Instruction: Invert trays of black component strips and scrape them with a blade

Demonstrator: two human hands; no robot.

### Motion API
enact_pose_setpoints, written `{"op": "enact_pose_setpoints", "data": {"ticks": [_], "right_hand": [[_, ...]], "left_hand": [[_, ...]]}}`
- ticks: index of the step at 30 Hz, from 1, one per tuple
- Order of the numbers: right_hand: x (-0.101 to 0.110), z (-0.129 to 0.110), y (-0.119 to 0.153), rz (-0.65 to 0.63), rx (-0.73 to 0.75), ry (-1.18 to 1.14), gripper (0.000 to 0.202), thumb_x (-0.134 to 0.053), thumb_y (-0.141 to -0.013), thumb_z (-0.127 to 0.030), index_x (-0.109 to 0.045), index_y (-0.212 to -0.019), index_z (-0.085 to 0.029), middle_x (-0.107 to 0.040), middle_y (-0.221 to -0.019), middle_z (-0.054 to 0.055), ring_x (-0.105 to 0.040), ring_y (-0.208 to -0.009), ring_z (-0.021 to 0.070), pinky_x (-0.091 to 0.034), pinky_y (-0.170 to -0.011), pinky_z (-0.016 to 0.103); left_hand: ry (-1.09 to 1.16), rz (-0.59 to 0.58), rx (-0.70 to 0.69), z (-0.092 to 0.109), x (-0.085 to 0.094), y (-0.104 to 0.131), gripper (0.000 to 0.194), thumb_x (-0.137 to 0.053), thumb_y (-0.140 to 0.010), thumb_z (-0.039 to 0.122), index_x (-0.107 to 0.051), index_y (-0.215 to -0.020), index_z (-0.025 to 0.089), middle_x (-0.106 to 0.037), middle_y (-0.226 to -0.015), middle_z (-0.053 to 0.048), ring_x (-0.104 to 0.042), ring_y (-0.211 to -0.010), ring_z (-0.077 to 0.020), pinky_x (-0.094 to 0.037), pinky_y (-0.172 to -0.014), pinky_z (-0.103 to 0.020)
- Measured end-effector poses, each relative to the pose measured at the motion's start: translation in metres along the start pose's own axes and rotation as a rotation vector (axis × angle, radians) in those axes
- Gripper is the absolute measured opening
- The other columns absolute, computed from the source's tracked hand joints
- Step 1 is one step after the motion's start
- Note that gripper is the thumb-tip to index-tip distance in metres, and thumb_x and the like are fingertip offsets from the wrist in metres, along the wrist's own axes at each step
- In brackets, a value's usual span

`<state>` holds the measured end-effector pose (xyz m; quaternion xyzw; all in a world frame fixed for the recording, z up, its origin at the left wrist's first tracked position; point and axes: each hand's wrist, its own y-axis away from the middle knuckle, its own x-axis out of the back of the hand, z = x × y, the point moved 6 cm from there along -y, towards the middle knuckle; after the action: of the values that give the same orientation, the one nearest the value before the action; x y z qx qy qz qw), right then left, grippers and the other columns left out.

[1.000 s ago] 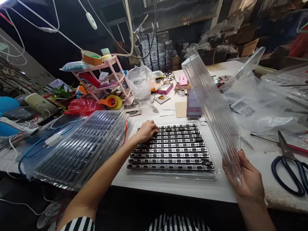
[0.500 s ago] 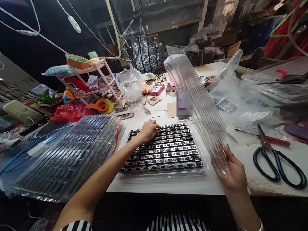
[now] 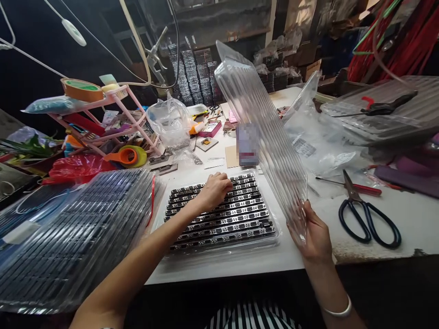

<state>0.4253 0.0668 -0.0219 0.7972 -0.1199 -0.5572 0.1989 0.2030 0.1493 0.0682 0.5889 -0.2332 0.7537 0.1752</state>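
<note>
My left hand (image 3: 215,191) reaches over the rows of D-sub connectors (image 3: 236,220), its fingers curled down among the back rows. Whatever the fingertips grip is hidden beneath them. The connectors, black with silvery metal faces, fill a clear plastic tray (image 3: 278,234) lying flat on the white table. A few loose dark pieces lie across the rows. On the right, my right hand (image 3: 313,233) is closed round the lower end of a second clear ribbed tray (image 3: 264,128), which is held up on edge, tilted, with no parts visible in it.
Stacked filled trays (image 3: 89,228) lie at left, beside a pink rack (image 3: 120,123) of tools and tape. Scissors (image 3: 364,214), a red-handled screwdriver (image 3: 366,189) and plastic bags (image 3: 318,141) are at right. A pixelated box (image 3: 247,145) stands behind the tray.
The view has swung a little to the right, so most things sit further left. My left hand has shifted slightly rightward along the rows; my right hand still holds the ribbed tray up.
</note>
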Motion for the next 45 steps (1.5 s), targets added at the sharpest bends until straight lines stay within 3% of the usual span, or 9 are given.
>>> {"op": "enact_pose_setpoints", "data": {"ticks": [6,16,23,27,30,35,39,41,45], "right_hand": [[-0.002,-0.001,0.002,0.027,0.019,-0.028,0.021,-0.047,-0.092,-0.020,-0.069,-0.091,-0.019,-0.073,-0.074,-0.001,-0.067,-0.058,0.0083,-0.057,-0.055,0.017],[-0.003,-0.001,-0.001,-0.071,0.025,0.010,0.021,-0.047,-0.092,-0.021,-0.068,-0.095,-0.021,-0.074,-0.079,-0.001,-0.070,-0.067,0.0102,-0.059,-0.062,0.021],[0.000,-0.002,-0.005,-0.165,0.059,0.051,0.020,-0.057,-0.088,-0.024,-0.066,-0.106,-0.023,-0.074,-0.087,-0.003,-0.070,-0.072,0.0102,-0.059,-0.069,0.022],[0.003,0.000,-0.005,-0.122,0.016,0.044,0.022,-0.049,-0.092,-0.025,-0.066,-0.105,-0.022,-0.074,-0.087,-0.001,-0.070,-0.070,0.0100,-0.059,-0.065,0.022],[0.005,-0.001,-0.003,-0.066,0.011,0.058,0.024,-0.044,-0.094,-0.024,-0.067,-0.101,-0.022,-0.074,-0.082,-0.001,-0.069,-0.066,0.0098,-0.059,-0.061,0.021],[0.013,-0.005,-0.003,0.019,0.036,0.120,0.027,-0.042,-0.094,-0.023,-0.069,-0.091,-0.023,-0.074,-0.081,-0.001,-0.069,-0.067,0.0097,-0.059,-0.061,0.021],[0.016,-0.009,-0.005,0.008,0.100,0.205,0.020,-0.049,-0.090,-0.024,-0.069,-0.087,-0.025,-0.074,-0.085,-0.002,-0.069,-0.072,0.0097,-0.060,-0.067,0.022],[0.016,-0.009,-0.005,0.023,0.114,0.215,0.021,-0.048,-0.090,-0.024,-0.069,-0.087,-0.026,-0.073,-0.084,-0.002,-0.068,-0.070,0.0093,-0.060,-0.067,0.021],[0.013,-0.007,0.000,0.135,0.089,0.179,0.027,-0.043,-0.092,-0.021,-0.069,-0.087,-0.026,-0.073,-0.083,0.000,-0.068,-0.070,0.0100,-0.060,-0.065,0.022]], "left_hand": [[0.011,-0.012,-0.104,0.050,-0.020,-0.018,0.020,-0.048,-0.090,0.023,-0.066,-0.085,0.017,-0.062,-0.097,-0.009,-0.052,-0.099,-0.0234,-0.041,-0.085,-0.039],[-0.023,-0.031,-0.097,0.062,-0.027,-0.026,0.016,-0.047,-0.086,0.015,-0.063,-0.086,0.014,-0.061,-0.096,-0.010,-0.052,-0.095,-0.0224,-0.041,-0.084,-0.038],[-0.028,-0.007,-0.088,0.090,-0.007,0.011,0.028,-0.038,-0.092,0.014,-0.065,-0.085,0.015,-0.061,-0.091,-0.008,-0.051,-0.088,-0.0205,-0.037,-0.078,-0.037],[-0.030,-0.026,-0.087,0.115,-0.019,0.034,0.025,-0.044,-0.093,0.026,-0.064,-0.080,0.016,-0.061,-0.089,-0.006,-0.049,-0.087,-0.0201,-0.035,-0.075,-0.037],[-0.049,-0.031,-0.029,0.121,-0.036,0.035,0.026,-0.045,-0.093,0.032,-0.062,-0.080,0.016,-0.060,-0.092,-0.007,-0.049,-0.091,-0.0220,-0.035,-0.076,-0.038],[-0.052,-0.024,0.047,0.120,-0.046,0.029,0.022,-0.047,-0.091,0.033,-0.059,-0.083,0.016,-0.059,-0.089,-0.007,-0.049,-0.089,-0.0219,-0.035,-0.074,-0.038],[0.027,0.012,0.069,0.113,-0.028,0.038,0.020,-0.046,-0.092,0.034,-0.059,-0.089,0.018,-0.060,-0.093,-0.007,-0.050,-0.089,-0.0211,-0.035,-0.073,-0.038],[0.147,0.073,0.154,0.092,-0.009,0.051,0.017,-0.049,-0.091,0.031,-0.061,-0.088,0.019,-0.062,-0.092,-0.005,-0.051,-0.089,-0.0199,-0.035,-0.075,-0.037],[0.261,0.239,0.406,0.018,0.033,0.096,0.015,-0.050,-0.088,0.025,-0.064,-0.084,0.019,-0.064,-0.090,-0.004,-0.054,-0.089,-0.0191,-0.037,-0.082,-0.038]]}}
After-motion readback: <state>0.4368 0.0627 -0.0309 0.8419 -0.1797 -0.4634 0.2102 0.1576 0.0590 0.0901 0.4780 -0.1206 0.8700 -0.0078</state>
